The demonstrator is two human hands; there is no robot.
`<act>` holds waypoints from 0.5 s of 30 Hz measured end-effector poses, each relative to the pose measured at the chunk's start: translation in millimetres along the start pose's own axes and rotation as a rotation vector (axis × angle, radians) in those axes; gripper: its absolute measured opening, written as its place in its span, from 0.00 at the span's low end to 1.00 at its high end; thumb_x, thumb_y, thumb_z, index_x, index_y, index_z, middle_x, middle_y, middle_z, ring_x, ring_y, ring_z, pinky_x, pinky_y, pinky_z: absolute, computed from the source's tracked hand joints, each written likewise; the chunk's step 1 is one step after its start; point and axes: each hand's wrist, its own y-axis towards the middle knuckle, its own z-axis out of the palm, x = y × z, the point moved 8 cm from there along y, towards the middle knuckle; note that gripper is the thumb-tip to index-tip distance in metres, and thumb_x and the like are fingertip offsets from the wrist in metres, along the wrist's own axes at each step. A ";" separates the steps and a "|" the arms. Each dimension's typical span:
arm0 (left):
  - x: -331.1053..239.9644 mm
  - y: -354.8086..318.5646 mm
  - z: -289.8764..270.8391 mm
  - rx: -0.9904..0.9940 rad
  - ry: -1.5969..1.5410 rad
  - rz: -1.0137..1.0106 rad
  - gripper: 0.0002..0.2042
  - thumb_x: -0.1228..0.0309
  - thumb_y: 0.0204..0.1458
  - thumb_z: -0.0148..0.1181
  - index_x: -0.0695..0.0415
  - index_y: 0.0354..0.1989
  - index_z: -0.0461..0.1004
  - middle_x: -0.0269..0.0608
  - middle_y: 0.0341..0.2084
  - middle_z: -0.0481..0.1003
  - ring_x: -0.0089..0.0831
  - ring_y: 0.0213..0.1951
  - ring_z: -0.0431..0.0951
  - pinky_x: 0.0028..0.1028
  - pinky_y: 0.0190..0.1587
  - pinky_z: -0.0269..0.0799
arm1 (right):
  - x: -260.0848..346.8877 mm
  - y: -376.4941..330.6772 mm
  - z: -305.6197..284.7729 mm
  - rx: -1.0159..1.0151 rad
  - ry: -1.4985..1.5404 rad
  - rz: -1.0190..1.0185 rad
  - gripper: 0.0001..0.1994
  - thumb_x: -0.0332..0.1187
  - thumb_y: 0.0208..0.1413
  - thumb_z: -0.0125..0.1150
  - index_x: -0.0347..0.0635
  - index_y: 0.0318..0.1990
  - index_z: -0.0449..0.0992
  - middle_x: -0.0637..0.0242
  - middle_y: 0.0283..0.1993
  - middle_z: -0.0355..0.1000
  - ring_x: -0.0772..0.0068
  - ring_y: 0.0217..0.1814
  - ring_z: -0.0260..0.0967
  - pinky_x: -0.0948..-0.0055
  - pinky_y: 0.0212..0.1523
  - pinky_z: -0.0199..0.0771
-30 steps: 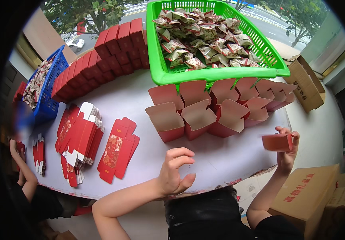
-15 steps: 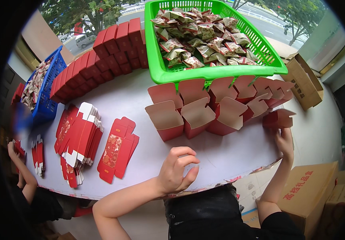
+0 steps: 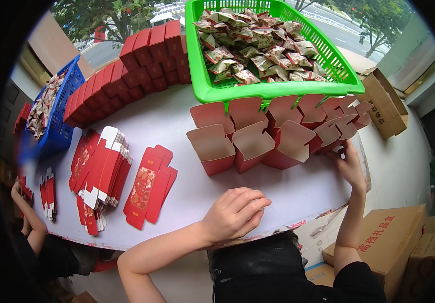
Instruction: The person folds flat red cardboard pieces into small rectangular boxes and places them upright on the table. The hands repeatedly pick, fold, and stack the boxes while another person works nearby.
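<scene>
Open-topped red gift boxes [image 3: 220, 154] stand upright in two rows, their pale inner flaps raised. At the right end of the front row, my right hand [image 3: 349, 166] has its fingers closed on a red box [image 3: 330, 146], partly hidden by the hand and its neighbours. Near the table's front edge my left hand [image 3: 235, 214] rests with its fingers curled together and nothing visible in them. Flat red carton blanks [image 3: 149, 189] lie left of that hand. Further left is a thick pile of folded red cartons [image 3: 107, 169] with white end flaps.
Behind the boxes sits a green basket [image 3: 278, 91] of small wrapped packets [image 3: 258, 48]. Closed red boxes [image 3: 151, 55] are stacked at the back left, beside a blue basket [image 3: 60, 129]. Another person's arm [image 3: 35, 217] shows at far left. Cardboard cartons [image 3: 386, 240] stand at right.
My right hand has moved left and away from me, bringing the red box against the end of the front row. My left hand has shifted slightly right, its fingers curling closer together.
</scene>
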 end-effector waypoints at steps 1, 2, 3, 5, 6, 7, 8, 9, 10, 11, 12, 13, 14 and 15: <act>0.3 -0.2 2.0 0.016 0.005 -0.004 0.14 0.77 0.43 0.60 0.57 0.41 0.72 0.37 0.37 0.72 0.34 0.38 0.72 0.30 0.40 0.70 | 4.1 0.0 1.2 0.000 0.012 -0.020 0.19 0.19 0.47 0.58 0.37 0.49 0.67 0.66 0.41 0.72 0.75 0.39 0.67 0.76 0.38 0.65; 0.3 -0.3 2.3 0.018 0.011 -0.005 0.14 0.77 0.43 0.60 0.57 0.41 0.73 0.37 0.37 0.72 0.34 0.38 0.72 0.30 0.40 0.70 | 7.3 0.1 2.7 0.006 0.023 -0.030 0.18 0.19 0.47 0.58 0.37 0.48 0.68 0.66 0.40 0.72 0.75 0.39 0.67 0.77 0.38 0.65; 0.3 -0.4 2.6 0.018 0.017 -0.006 0.14 0.76 0.43 0.60 0.57 0.41 0.73 0.37 0.38 0.72 0.34 0.38 0.73 0.30 0.40 0.70 | 10.2 -0.2 4.1 0.013 0.034 -0.041 0.18 0.19 0.46 0.57 0.37 0.48 0.68 0.66 0.39 0.72 0.75 0.39 0.67 0.77 0.38 0.65; 0.6 -0.5 3.8 0.025 0.020 -0.016 0.15 0.77 0.43 0.59 0.57 0.42 0.73 0.38 0.38 0.72 0.35 0.39 0.73 0.31 0.40 0.70 | 15.7 -1.2 6.9 0.022 0.039 -0.062 0.18 0.19 0.46 0.58 0.37 0.47 0.68 0.66 0.39 0.73 0.75 0.36 0.66 0.77 0.36 0.65; 1.5 -0.3 5.0 0.030 0.016 -0.025 0.16 0.78 0.42 0.59 0.57 0.43 0.73 0.39 0.39 0.72 0.35 0.39 0.73 0.31 0.40 0.70 | 18.4 -1.8 8.4 0.024 0.033 -0.073 0.18 0.20 0.46 0.58 0.37 0.47 0.68 0.65 0.39 0.73 0.75 0.33 0.65 0.77 0.35 0.65; 2.4 0.2 6.6 0.035 0.012 -0.034 0.17 0.79 0.42 0.59 0.58 0.44 0.73 0.40 0.39 0.73 0.36 0.40 0.73 0.32 0.40 0.70 | 20.3 -2.6 9.5 0.027 0.026 -0.084 0.19 0.20 0.46 0.58 0.37 0.48 0.67 0.64 0.39 0.73 0.75 0.30 0.63 0.77 0.33 0.65; 2.8 1.5 7.6 0.045 0.018 -0.039 0.17 0.78 0.43 0.59 0.58 0.44 0.72 0.41 0.39 0.72 0.36 0.40 0.73 0.32 0.40 0.70 | 20.7 -3.1 11.1 0.031 0.015 -0.080 0.19 0.20 0.45 0.59 0.37 0.47 0.67 0.64 0.38 0.73 0.75 0.30 0.63 0.77 0.32 0.65; 3.3 3.3 9.6 0.055 0.024 -0.044 0.17 0.78 0.43 0.58 0.58 0.45 0.72 0.41 0.40 0.72 0.36 0.40 0.73 0.32 0.40 0.70 | 20.2 -3.8 12.3 0.035 0.005 -0.076 0.19 0.20 0.45 0.59 0.36 0.47 0.67 0.64 0.37 0.73 0.75 0.30 0.63 0.77 0.32 0.65; 3.3 4.4 12.2 0.064 0.029 -0.049 0.17 0.77 0.44 0.58 0.58 0.46 0.71 0.42 0.40 0.72 0.37 0.40 0.73 0.32 0.40 0.70 | 19.3 -4.6 13.4 0.040 -0.007 -0.073 0.19 0.21 0.45 0.59 0.36 0.47 0.67 0.64 0.36 0.72 0.75 0.29 0.63 0.77 0.31 0.65; 4.4 5.5 15.0 0.087 0.036 -0.073 0.17 0.76 0.45 0.58 0.58 0.46 0.71 0.42 0.41 0.72 0.37 0.40 0.73 0.32 0.40 0.70 | 19.6 -4.3 14.6 0.042 0.009 -0.081 0.19 0.21 0.45 0.59 0.36 0.47 0.67 0.64 0.36 0.72 0.75 0.29 0.62 0.76 0.31 0.65; 5.8 6.6 18.5 0.110 0.043 -0.096 0.17 0.75 0.46 0.57 0.58 0.47 0.70 0.42 0.42 0.71 0.38 0.40 0.73 0.33 0.41 0.69 | 18.9 -3.8 16.3 0.044 0.024 -0.089 0.19 0.21 0.44 0.60 0.36 0.47 0.67 0.64 0.35 0.71 0.75 0.28 0.62 0.76 0.30 0.65; 7.4 7.8 22.4 0.131 0.049 -0.120 0.17 0.74 0.47 0.57 0.58 0.48 0.70 0.43 0.43 0.71 0.38 0.40 0.73 0.33 0.41 0.69 | 17.9 -3.7 18.0 0.045 0.038 -0.098 0.20 0.21 0.44 0.60 0.36 0.47 0.67 0.64 0.35 0.71 0.75 0.28 0.61 0.76 0.30 0.65; 8.3 9.1 24.8 0.139 0.051 -0.138 0.18 0.72 0.48 0.56 0.58 0.49 0.69 0.43 0.44 0.70 0.39 0.40 0.72 0.33 0.42 0.69 | 18.4 -3.4 18.8 0.027 0.031 -0.115 0.20 0.21 0.43 0.61 0.36 0.47 0.67 0.64 0.35 0.70 0.75 0.28 0.61 0.76 0.30 0.64; 9.2 9.9 27.8 0.145 0.052 -0.156 0.18 0.71 0.49 0.56 0.57 0.50 0.68 0.44 0.45 0.69 0.39 0.41 0.72 0.34 0.42 0.69 | 18.7 -4.0 19.8 0.009 0.024 -0.133 0.21 0.21 0.43 0.62 0.36 0.47 0.67 0.64 0.35 0.70 0.75 0.27 0.61 0.77 0.30 0.64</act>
